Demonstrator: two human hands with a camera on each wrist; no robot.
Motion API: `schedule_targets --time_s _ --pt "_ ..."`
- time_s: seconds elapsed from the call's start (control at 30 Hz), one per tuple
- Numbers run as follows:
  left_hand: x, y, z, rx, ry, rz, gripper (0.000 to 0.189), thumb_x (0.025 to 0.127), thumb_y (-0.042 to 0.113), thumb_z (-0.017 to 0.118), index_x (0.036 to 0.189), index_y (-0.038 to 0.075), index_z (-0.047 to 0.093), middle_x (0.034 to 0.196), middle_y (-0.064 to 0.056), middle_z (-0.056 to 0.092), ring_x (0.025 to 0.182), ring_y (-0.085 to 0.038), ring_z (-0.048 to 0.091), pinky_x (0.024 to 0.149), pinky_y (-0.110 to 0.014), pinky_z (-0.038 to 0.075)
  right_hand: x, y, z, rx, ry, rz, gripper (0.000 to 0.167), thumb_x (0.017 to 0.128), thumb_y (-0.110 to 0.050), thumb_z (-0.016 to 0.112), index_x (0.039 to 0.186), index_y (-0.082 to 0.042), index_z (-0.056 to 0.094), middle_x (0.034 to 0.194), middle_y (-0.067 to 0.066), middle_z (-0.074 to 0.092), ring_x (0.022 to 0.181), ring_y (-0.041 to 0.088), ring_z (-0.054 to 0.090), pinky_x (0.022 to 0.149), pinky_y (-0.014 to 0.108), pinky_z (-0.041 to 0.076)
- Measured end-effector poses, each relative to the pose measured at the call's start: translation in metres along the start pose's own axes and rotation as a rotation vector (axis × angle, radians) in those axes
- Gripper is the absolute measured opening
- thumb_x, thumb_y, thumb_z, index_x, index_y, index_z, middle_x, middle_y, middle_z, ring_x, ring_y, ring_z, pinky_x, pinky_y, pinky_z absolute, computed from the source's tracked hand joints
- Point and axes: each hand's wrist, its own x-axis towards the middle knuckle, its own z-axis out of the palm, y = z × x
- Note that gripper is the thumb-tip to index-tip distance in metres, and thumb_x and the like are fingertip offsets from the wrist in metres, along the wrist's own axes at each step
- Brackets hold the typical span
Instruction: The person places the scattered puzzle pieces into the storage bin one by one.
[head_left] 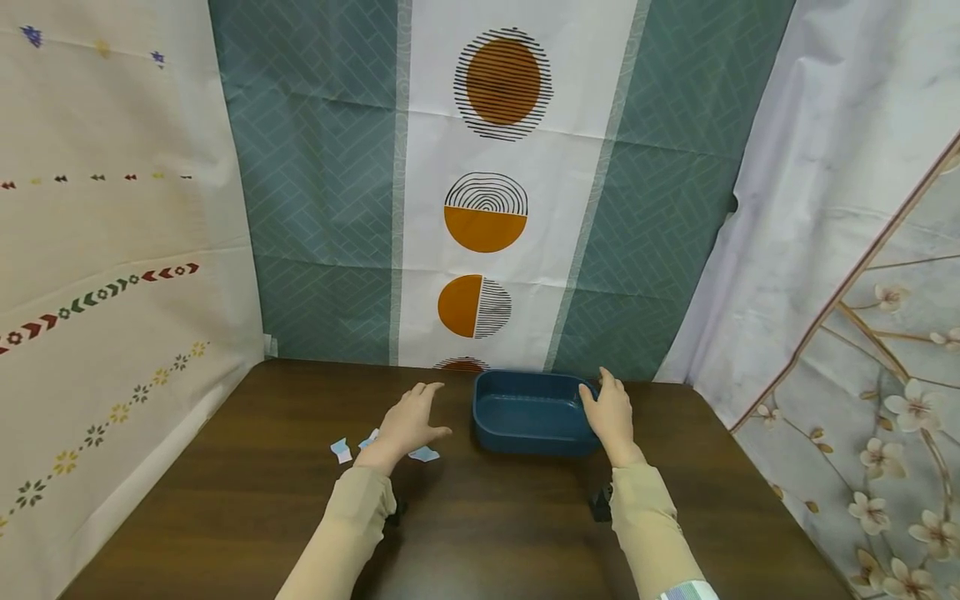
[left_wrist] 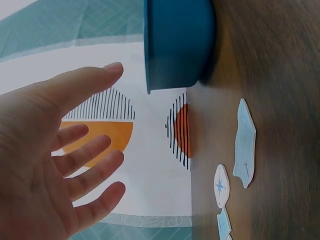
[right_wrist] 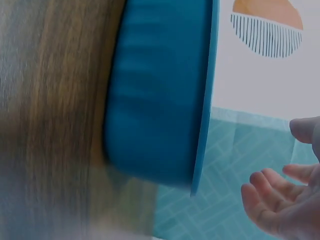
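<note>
A dark blue rectangular tub [head_left: 536, 443] with rounded corners stands near the back of the table, and its inside holds nothing. My left hand [head_left: 405, 425] is to the left of it, thumb and fingers spread, with nothing in the palm. Several light blue and white flat paper-like pieces [head_left: 424, 454] lie around and under that hand's outline. In the left wrist view one piece [left_wrist: 222, 186] carries a small star-like compass mark. My right hand [head_left: 611, 414] hovers by the tub's right end, fingers loosely bent and holding nothing.
The brown wooden table [head_left: 495, 525] reaches back to a hanging green and white cloth [head_left: 322, 208] with orange circles. Patterned curtains [head_left: 127, 275] close off the left side, and a flowered curtain [head_left: 847, 333] the right.
</note>
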Motion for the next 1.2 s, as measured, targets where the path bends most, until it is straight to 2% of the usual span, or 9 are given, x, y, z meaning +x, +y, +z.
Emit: schedule_targets --time_s 0.13,0.37,0.53,0.6,0.7,0.83,1.0,1.2 --pt "-0.004 -0.002 -0.004 -0.08 0.014 0.002 0.084 0.076 0.028 0.085 0.144 0.005 0.043 0.133 -0.017 0.053 0.12 -0.035 0.054 0.092 -0.049 0.051 0.002 0.009 -0.006 0.029 0.017 0.038 0.059 0.1 -0.022 0.053 0.146 0.009 0.032 0.132 0.034 0.048 0.119 0.052 0.049 0.1 0.063 0.038" --pt "-0.01 -0.011 -0.004 -0.164 0.035 0.012 0.084 0.073 0.022 0.087 0.144 0.007 0.045 0.13 -0.016 0.056 0.108 -0.031 0.058 0.086 -0.047 0.053 0.002 0.031 -0.011 0.086 0.018 0.136 0.057 0.099 -0.023 0.05 0.143 0.011 0.035 0.13 0.035 0.05 0.121 0.051 0.046 0.102 0.063 0.035" --pt "-0.013 -0.022 -0.004 -0.191 0.045 -0.007 0.084 0.073 0.022 0.087 0.145 0.009 0.044 0.133 -0.016 0.055 0.117 -0.034 0.056 0.093 -0.052 0.051 0.0 0.043 -0.012 0.141 0.021 0.207 0.055 0.098 -0.021 0.051 0.14 0.012 0.039 0.127 0.035 0.051 0.118 0.05 0.047 0.099 0.06 0.037" --pt "-0.014 -0.026 -0.005 -0.198 0.048 -0.015 0.084 0.073 0.022 0.086 0.145 0.01 0.044 0.134 -0.015 0.055 0.118 -0.034 0.056 0.093 -0.053 0.05 -0.001 0.046 -0.011 0.202 0.001 0.246 0.054 0.098 -0.02 0.051 0.14 0.012 0.04 0.127 0.034 0.051 0.113 0.048 0.052 0.095 0.054 0.044" --pt "-0.015 -0.033 -0.007 -0.197 0.057 -0.018 0.084 0.074 0.023 0.085 0.145 0.01 0.044 0.133 -0.014 0.055 0.118 -0.035 0.056 0.092 -0.053 0.05 -0.002 0.049 -0.01 0.354 -0.055 0.323 0.053 0.098 -0.018 0.052 0.141 0.011 0.039 0.127 0.032 0.051 0.1 0.037 0.059 0.082 0.037 0.055" --pt "-0.018 -0.04 -0.01 -0.202 0.057 -0.016 0.082 0.076 0.024 0.084 0.145 0.009 0.043 0.133 -0.014 0.055 0.117 -0.036 0.057 0.09 -0.052 0.051 -0.005 0.053 -0.006 0.566 -0.146 0.435 0.055 0.098 -0.015 0.053 0.142 0.012 0.036 0.118 0.021 0.051 0.084 0.016 0.054 0.068 0.018 0.053" --pt "-0.023 -0.052 -0.014 -0.225 0.047 -0.038 0.08 0.078 0.022 0.082 0.146 0.009 0.041 0.135 -0.018 0.054 0.117 -0.038 0.058 0.088 -0.052 0.051 -0.009 0.055 -0.004 0.684 -0.232 0.47 0.058 0.096 -0.009 0.055 0.142 0.016 0.032 0.098 0.004 0.055 0.073 0.007 0.053 0.064 0.016 0.052" --pt "-0.03 -0.066 -0.021 -0.232 0.049 -0.068 0.08 0.078 0.02 0.082 0.145 0.006 0.041 0.134 -0.021 0.053 0.117 -0.041 0.057 0.088 -0.052 0.051 -0.012 0.063 0.0 0.753 -0.258 0.441 0.059 0.091 -0.005 0.058 0.14 0.017 0.034 0.086 0.001 0.055 0.067 0.004 0.052 0.062 0.014 0.05"
